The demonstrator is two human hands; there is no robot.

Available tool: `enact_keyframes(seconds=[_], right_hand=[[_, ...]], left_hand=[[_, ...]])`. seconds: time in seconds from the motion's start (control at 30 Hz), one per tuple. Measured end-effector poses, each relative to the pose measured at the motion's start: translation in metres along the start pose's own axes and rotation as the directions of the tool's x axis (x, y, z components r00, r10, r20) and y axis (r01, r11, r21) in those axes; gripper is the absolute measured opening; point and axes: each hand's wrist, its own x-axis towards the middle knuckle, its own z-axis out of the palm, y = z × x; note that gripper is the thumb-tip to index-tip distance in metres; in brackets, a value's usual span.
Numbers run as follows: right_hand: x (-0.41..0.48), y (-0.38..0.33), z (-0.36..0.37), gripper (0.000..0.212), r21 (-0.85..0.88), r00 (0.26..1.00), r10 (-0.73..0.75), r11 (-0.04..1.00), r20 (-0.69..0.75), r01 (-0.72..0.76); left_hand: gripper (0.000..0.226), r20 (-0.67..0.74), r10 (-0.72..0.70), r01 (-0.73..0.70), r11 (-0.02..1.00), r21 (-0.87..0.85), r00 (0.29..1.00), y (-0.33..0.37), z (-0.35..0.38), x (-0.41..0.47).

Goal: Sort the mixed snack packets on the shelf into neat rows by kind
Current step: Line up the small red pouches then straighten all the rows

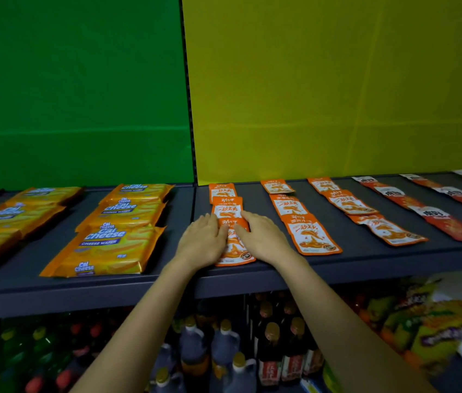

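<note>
Head view looks down on a dark shelf (366,260), and everything here is placed from the front orange packet (237,249), which lies flat at the shelf's front edge as the nearest of a column of three overlapping orange packets running back to the yellow panel (337,95). Well to its left lie yellow Cal Cheese wafer packs (110,245) in overlapping columns before a green panel (76,95). Just left of it, the left hand (203,242) lies flat with its fingers straight and close together, resting on the packet's left edge. Just right of it, the right hand (264,236) lies the same way, its straight fingers pressing the packet's upper right part. Further right are two more columns of orange packets (299,219), then red-and-white packets (425,214) in rows. Below it, dark bottles (224,350) stand on a lower level.
</note>
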Motion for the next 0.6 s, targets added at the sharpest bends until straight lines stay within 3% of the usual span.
enact_keyframes(seconds=[0.27, 0.43, 0.6], right_hand=[[0.009, 0.003, 0.001, 0.047, 0.055, 0.998, 0.015, 0.998, 0.056, -0.018], [0.018, 0.002, -0.007, 0.036, 0.143, 0.996, 0.023, 0.989, 0.082, -0.035], [0.041, -0.002, -0.002, 0.041, 0.147, 0.994, 0.081, 0.985, 0.079, -0.092]], left_hand=[[0.039, -0.042, -0.038, 0.037, 0.999, -0.028, 0.998, 0.003, -0.001, -0.004], [0.042, -0.002, -0.138, 0.138, 0.989, -0.059, 0.990, 0.006, -0.007, 0.010], [0.042, -0.010, -0.191, 0.189, 0.974, -0.122, 0.981, 0.006, -0.011, 0.034]])
